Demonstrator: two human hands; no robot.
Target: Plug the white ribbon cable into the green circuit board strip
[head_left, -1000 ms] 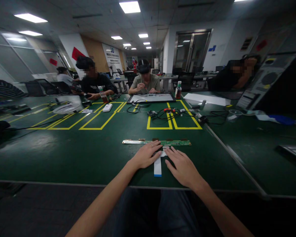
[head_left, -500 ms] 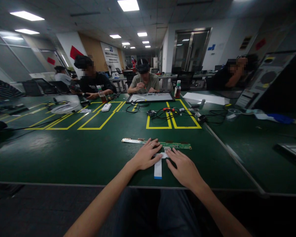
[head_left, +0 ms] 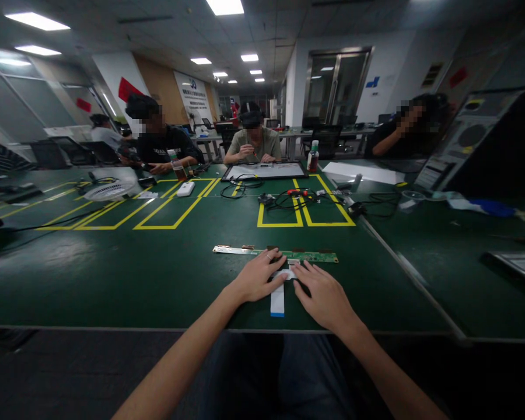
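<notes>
A long, narrow green circuit board (head_left: 317,256) lies crosswise on the table, its left part silvery. From its middle a white flat ribbon cable (head_left: 277,299) with a blue end comes down toward the near edge, bent sideways near the connector. My left hand (head_left: 259,275) rests palm down, fingers spread over the board's lower edge, thumb on the cable. Beside it my right hand (head_left: 326,294) lies with fingers stretched out, their tips at the cable's connector end and the thumb apart. The fingers partly hide the connector.
Yellow tape outlines (head_left: 284,224) mark the green table. Beyond lie black cables (head_left: 284,201), a red-handled tool (head_left: 297,192), a white box (head_left: 185,189) and a fan (head_left: 111,189). A co-worker (head_left: 252,143) bends over a flat panel (head_left: 266,171) opposite. A computer case (head_left: 470,137) stands right.
The view has shifted slightly, so the table things sit a little further left. Both hands stay at the board and ribbon cable, with hardly any movement.
</notes>
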